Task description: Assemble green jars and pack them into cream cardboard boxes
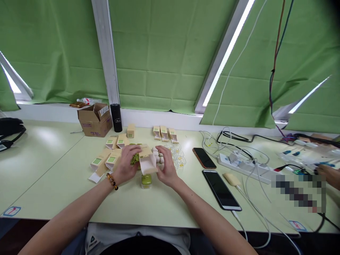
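The left hand (129, 161), with a beaded bracelet (112, 181) at its wrist, held a small paper box (148, 163) above the table (170, 205), its fingers clamped on the left side. The right hand (168, 166) curved round the box's other end, thumb and forefinger apart; whether they gripped it, I could not tell. The box's flap stood open toward the person. Just below it, a clear jar with a green lid (146, 180) stood upright on the table. More paper boxes (99, 161) lay left of the left hand, and clear cups (179, 156) sat beyond the right hand. Farther right were two phones (221, 189) and a white power strip (247, 168).
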The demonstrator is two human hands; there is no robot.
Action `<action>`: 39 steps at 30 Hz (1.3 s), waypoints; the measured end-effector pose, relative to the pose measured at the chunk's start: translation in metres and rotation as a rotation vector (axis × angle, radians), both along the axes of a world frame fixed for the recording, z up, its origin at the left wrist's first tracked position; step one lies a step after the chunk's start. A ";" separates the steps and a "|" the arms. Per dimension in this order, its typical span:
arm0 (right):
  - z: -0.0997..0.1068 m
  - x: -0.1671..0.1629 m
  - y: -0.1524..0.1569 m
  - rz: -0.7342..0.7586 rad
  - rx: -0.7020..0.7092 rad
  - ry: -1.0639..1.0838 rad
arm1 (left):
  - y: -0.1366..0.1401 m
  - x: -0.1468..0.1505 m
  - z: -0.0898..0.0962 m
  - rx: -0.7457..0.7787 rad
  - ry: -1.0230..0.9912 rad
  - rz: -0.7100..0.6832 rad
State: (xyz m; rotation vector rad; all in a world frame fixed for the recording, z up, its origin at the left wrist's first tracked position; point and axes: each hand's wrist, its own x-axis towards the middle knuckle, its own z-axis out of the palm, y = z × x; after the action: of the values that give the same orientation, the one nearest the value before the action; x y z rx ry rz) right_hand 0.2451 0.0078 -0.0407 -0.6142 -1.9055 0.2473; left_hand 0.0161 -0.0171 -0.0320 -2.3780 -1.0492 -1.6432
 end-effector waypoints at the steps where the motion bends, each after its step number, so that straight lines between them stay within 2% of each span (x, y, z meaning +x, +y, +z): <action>1: -0.003 0.002 0.000 -0.019 0.057 -0.007 | 0.000 -0.002 -0.002 0.095 0.068 0.023; 3: -0.006 0.005 0.000 -0.041 0.127 -0.028 | -0.002 -0.003 -0.007 0.225 0.132 0.074; 7: -0.008 0.004 -0.005 -0.057 0.223 -0.057 | -0.009 -0.001 -0.017 0.348 0.143 0.195; 10: -0.009 0.002 -0.008 -0.092 0.286 -0.036 | -0.014 0.002 -0.017 0.429 0.162 0.188; 15: -0.012 0.003 -0.008 -0.120 0.374 0.003 | -0.017 0.003 -0.015 0.454 0.132 0.161; 19: -0.016 0.004 -0.007 -0.112 0.366 -0.006 | -0.017 0.002 -0.020 0.455 0.152 0.190; 21: -0.017 0.004 -0.007 -0.085 0.339 -0.005 | -0.017 0.002 -0.021 0.391 0.139 0.185; 23: -0.015 0.004 -0.008 -0.033 0.323 -0.004 | -0.016 0.004 -0.023 0.262 0.079 0.113; 27: -0.010 0.002 -0.012 0.032 0.288 -0.023 | -0.014 0.014 -0.028 -0.142 -0.212 -0.129; 31: -0.009 0.001 -0.014 0.006 0.225 -0.050 | -0.011 0.021 -0.029 -0.415 -0.489 -0.245; 34: -0.008 0.001 -0.014 -0.019 0.191 -0.065 | -0.007 0.020 -0.022 -0.527 -0.646 -0.369; 39: -0.003 0.000 -0.016 0.042 0.105 -0.092 | -0.002 0.018 -0.012 -0.591 -0.724 -0.469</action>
State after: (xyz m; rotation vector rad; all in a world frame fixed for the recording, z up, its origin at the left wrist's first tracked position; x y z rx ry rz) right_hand 0.2456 -0.0084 -0.0439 -0.5237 -2.0081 0.1469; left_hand 0.0344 -0.0188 -0.0439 -2.5397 -1.2665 -2.8523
